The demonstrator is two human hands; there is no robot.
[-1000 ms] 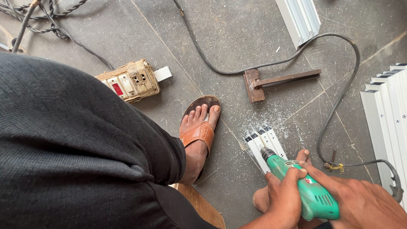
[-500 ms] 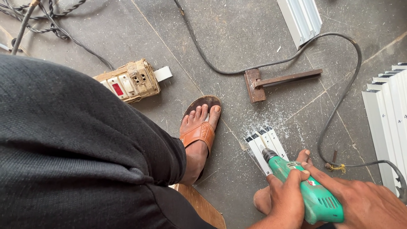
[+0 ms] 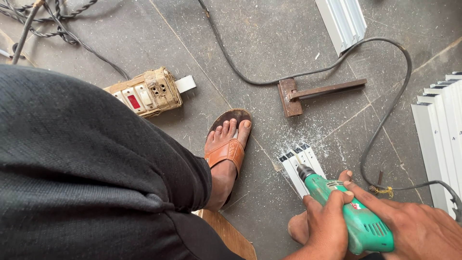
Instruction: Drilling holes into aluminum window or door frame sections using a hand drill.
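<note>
On the grey stone floor (image 3: 269, 53), low at the right of the view, a green plastic electric drill (image 3: 353, 214) is held in both hands with its chuck and bit pressed down onto the near end of a short white ribbed aluminium channel section (image 3: 299, 166). The left hand (image 3: 327, 228) is wrapped closed around the front of the drill body, thumb over the top; the right hand (image 3: 418, 231) is closed on the rear of the body, forefinger laid along its top. The step in hand looks like drilling a hole through the end of the section, which lies flat under the person's right foot (image 3: 301, 226) (only partly seen behind the hands). The next move would call for steady downward pressure with the bit kept upright, so it does not skate across the ribs. White metal filings (image 3: 308, 132) are scattered on the floor just beyond the section. The left foot in a brown leather sandal (image 3: 226, 154) stands beside it, and the drill's black cable (image 3: 385, 115) loops away past a rusty brown metal bracket (image 3: 313, 94).
</note>
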